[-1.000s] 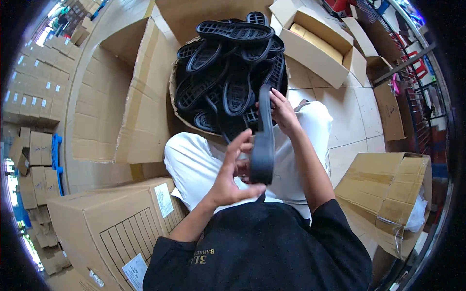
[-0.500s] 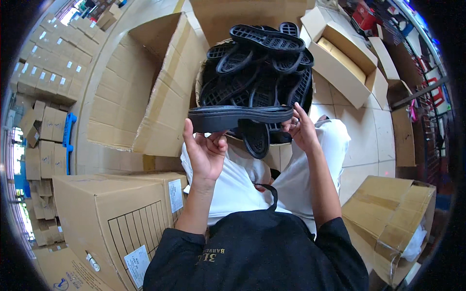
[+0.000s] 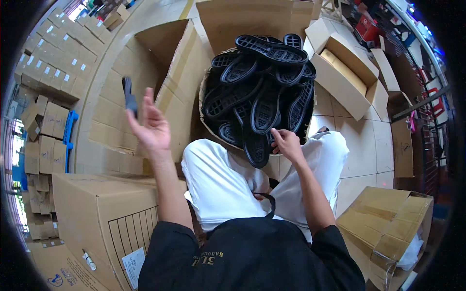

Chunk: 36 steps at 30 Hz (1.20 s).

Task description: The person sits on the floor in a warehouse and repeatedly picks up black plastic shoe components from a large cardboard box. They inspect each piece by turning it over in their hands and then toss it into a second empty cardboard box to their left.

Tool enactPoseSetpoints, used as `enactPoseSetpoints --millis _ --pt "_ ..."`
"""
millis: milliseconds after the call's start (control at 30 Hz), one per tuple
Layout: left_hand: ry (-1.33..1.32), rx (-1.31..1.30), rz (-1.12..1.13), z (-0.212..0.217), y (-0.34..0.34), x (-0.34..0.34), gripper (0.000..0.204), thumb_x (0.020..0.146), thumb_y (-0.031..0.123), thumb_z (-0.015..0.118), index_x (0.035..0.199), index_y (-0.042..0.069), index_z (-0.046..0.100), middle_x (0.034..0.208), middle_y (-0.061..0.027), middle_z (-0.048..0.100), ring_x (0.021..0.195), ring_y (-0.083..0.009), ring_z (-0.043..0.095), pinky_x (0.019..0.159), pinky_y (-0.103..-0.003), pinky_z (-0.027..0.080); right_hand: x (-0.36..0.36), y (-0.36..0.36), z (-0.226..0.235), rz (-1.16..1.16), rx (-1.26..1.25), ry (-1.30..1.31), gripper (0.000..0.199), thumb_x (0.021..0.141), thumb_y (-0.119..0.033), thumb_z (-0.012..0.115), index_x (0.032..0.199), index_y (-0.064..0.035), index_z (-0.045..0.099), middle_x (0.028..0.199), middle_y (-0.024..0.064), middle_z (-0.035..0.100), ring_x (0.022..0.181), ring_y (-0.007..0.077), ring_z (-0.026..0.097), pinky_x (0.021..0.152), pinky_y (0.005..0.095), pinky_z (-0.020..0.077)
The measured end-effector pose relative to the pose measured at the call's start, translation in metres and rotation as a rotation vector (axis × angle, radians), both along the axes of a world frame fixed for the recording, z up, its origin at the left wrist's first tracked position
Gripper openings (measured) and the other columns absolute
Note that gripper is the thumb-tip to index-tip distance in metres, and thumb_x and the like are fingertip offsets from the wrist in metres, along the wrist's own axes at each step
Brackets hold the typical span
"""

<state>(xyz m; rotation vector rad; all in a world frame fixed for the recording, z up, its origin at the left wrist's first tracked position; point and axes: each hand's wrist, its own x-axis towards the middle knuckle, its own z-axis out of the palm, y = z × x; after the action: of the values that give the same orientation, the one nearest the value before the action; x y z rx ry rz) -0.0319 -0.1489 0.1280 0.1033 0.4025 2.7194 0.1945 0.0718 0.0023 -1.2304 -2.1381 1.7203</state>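
Head view, left hand: the left hand [image 3: 148, 127] is raised out to the left, palm up and fingers spread wide; it grips nothing.
Head view, loose sole: a black shoe sole [image 3: 129, 96] shows edge-on just past the fingertips of the left hand, over the big open carton [image 3: 145, 92]; whether a fingertip touches it cannot be told.
Head view, right hand: the right hand [image 3: 286, 144] reaches to the near edge of the pile, fingers curled over the heel end of a hanging sole [image 3: 256, 145]; it looks closed on that sole, though the thumb side is hidden.
Head view, pile: a heap of black soles [image 3: 259, 82] overfills a round cardboard container [image 3: 206, 109] straight ahead, tread sides mostly up, the top sole [image 3: 271, 48] lying across the far side.
Head view, person: seated, white trousers [image 3: 218, 179] under the pile's near edge, a black apron [image 3: 252, 257] at the near edge of the picture.
Head view, left side: a closed carton with a label [image 3: 104, 218] stands near the left arm; stacks of small boxes [image 3: 43, 58] and a blue pallet [image 3: 68, 131] lie farther left.
Head view, right side: an open box [image 3: 347, 72] sits to the right of the pile on the tiled floor [image 3: 369, 145]; a taped carton [image 3: 388, 228] lies near right.
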Motion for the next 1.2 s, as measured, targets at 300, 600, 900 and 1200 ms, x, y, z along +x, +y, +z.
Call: enactPoseSetpoints --millis 300,600,900,1200 --pt "-0.214 -0.797 -0.417 -0.134 0.05 0.105 0.019 0.08 0.02 0.056 0.097 0.012 0.054 0.089 -0.0012 0.056 0.077 -0.0119 0.053 0.066 -0.026 0.045 0.003 -0.021 -0.04 0.489 0.298 -0.541 0.063 0.069 -0.057 0.057 0.085 0.0044 0.058 0.091 0.0225 0.059 0.088 0.0333 0.058 0.073 0.04 0.0474" --pt "-0.249 -0.857 -0.551 -0.146 0.03 0.113 0.036 0.079 0.041 0.052 0.103 0.014 0.047 0.088 -0.0003 0.051 0.083 -0.0161 0.049 0.076 -0.036 0.042 0.087 -0.051 0.069 0.308 0.499 0.039 0.026 0.074 -0.014 0.057 0.093 0.0015 0.05 0.069 0.022 0.057 0.061 0.0344 0.059 0.057 0.0408 0.0461" --pt "0.276 -0.28 -1.109 -0.11 0.04 0.163 0.071 0.066 0.025 0.063 0.127 0.005 0.032 0.108 -0.0138 0.052 0.087 -0.022 0.056 0.069 -0.032 0.049 0.105 0.024 0.122 -0.268 0.507 0.464 0.034 0.076 -0.01 0.06 0.11 -0.0084 0.053 0.086 0.0047 0.06 0.079 0.0155 0.056 0.07 0.0272 0.0448" --pt "1.42 -0.841 -0.366 -0.077 0.049 0.212 0.083 0.058 0.01 0.071 0.13 0.014 0.03 0.129 -0.0195 0.031 0.111 -0.032 0.042 0.089 -0.036 0.04 0.033 0.054 0.033 -0.236 -0.728 0.971 0.044 0.088 -0.009 0.038 0.13 -0.0094 0.027 0.121 0.0179 0.042 0.106 0.0261 0.048 0.088 0.0349 0.0438"
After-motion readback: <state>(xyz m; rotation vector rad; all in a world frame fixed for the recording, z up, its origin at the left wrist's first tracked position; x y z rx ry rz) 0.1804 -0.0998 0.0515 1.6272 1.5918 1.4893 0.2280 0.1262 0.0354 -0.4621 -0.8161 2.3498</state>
